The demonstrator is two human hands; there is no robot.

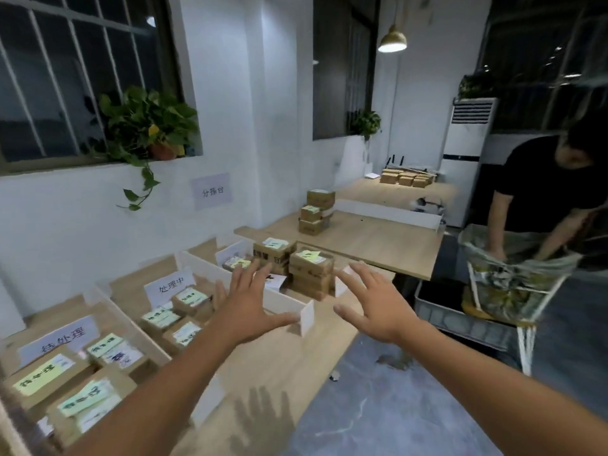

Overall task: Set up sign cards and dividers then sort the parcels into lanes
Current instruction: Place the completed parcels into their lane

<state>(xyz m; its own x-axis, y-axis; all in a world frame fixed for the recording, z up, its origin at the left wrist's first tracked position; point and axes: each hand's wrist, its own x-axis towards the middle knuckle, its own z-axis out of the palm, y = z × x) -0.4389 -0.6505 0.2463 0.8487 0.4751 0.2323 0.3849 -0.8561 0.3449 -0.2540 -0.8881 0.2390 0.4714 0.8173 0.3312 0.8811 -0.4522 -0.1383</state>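
Note:
My left hand (pixel 245 299) and my right hand (pixel 370 302) are stretched forward above the table, fingers spread, holding nothing. Just beyond them stands a stack of brown parcels (pixel 311 274) with green notes on top, and another parcel (pixel 273 253) behind it. White dividers (pixel 286 302) split the table into lanes. A sign card (pixel 167 286) stands in the middle lane over several parcels (pixel 189 299). Another sign card (pixel 57 340) lies in the near lane with parcels (pixel 42 378). A third card (pixel 232 253) stands in the far lane.
A second wooden table (pixel 371 245) carries a parcel stack (pixel 316 212) and a white divider (pixel 391 212). A person in black bends over a large bag (pixel 513 274) above a grey crate (pixel 460 320) on the right. Potted plants sit on the window sills.

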